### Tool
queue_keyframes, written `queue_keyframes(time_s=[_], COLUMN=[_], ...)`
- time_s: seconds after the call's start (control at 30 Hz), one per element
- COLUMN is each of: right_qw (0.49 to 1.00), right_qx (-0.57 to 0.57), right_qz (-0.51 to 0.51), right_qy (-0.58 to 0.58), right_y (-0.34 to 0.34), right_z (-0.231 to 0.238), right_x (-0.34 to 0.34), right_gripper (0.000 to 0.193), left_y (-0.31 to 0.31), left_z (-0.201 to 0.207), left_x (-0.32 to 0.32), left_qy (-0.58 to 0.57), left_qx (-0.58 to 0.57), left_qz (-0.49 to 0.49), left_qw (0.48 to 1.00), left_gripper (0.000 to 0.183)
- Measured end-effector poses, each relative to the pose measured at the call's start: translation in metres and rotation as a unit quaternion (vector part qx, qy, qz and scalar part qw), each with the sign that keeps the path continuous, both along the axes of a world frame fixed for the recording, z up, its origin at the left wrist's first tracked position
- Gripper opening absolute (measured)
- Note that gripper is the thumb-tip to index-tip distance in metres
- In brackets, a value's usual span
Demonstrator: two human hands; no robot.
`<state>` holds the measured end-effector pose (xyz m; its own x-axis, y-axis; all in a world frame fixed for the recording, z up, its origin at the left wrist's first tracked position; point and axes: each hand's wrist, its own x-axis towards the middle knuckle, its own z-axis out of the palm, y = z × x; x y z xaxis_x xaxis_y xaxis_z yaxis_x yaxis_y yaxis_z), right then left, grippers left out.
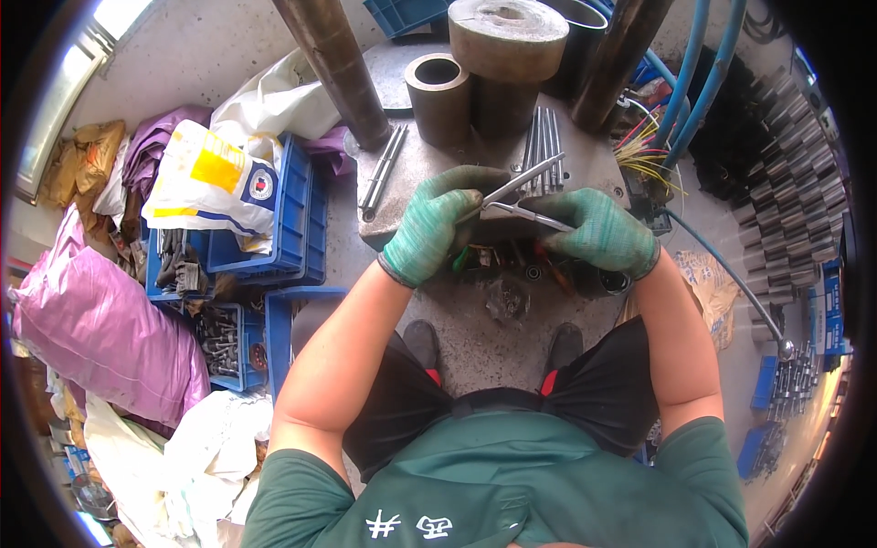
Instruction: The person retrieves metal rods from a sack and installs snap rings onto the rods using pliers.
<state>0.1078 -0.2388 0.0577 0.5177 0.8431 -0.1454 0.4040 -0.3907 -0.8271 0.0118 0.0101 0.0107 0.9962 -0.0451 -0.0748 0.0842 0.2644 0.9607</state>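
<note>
My left hand (427, 225), in a green knitted glove, pinches the lower end of a shiny steel rod (530, 179), which slants up to the right. In a matching glove, my right hand (605, 233) grips a slim metal tool with a pronged end (537, 217). Its prongs reach left to the rod, close to my left fingertips; its exact kind I cannot make out. Both hands are above the near edge of a steel press table (402, 212). Several steel rods (545, 137) lie on it beyond my hands, and a small group of rods (384, 169) is at its left.
Two thick steel columns (333, 68) rise from the table. Between them stand a metal sleeve (437, 87) and a heavy round block (508, 41). Blue crates (306, 210) and a purple sack (110, 320) are at left. Stacked metal cylinders (786, 183) and blue hoses (711, 82) are at right.
</note>
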Motion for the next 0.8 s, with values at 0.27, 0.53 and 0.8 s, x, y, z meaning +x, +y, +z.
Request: queue_keyframes(time_s=[0.27, 0.53, 0.8], right_qw=[0.999, 0.952, 0.995], right_qx=[0.018, 0.094, 0.004], right_qz=[-0.013, -0.038, -0.045], right_qy=[0.027, 0.289, -0.094], right_y=[0.003, 0.014, 0.012], right_z=[-0.005, -0.027, -0.033], right_x=[-0.005, -0.020, -0.013], right_gripper=[0.052, 0.062, 0.038], left_y=[0.003, 0.002, 0.012], left_z=[-0.002, -0.005, 0.000], left_x=[-0.002, 0.003, 0.002], left_qy=[0.021, 0.042, 0.033], left_qx=[-0.115, -0.264, -0.319], left_qz=[-0.023, 0.022, 0.040], left_qw=[0.993, 0.963, 0.946], left_gripper=[0.055, 0.055, 0.062])
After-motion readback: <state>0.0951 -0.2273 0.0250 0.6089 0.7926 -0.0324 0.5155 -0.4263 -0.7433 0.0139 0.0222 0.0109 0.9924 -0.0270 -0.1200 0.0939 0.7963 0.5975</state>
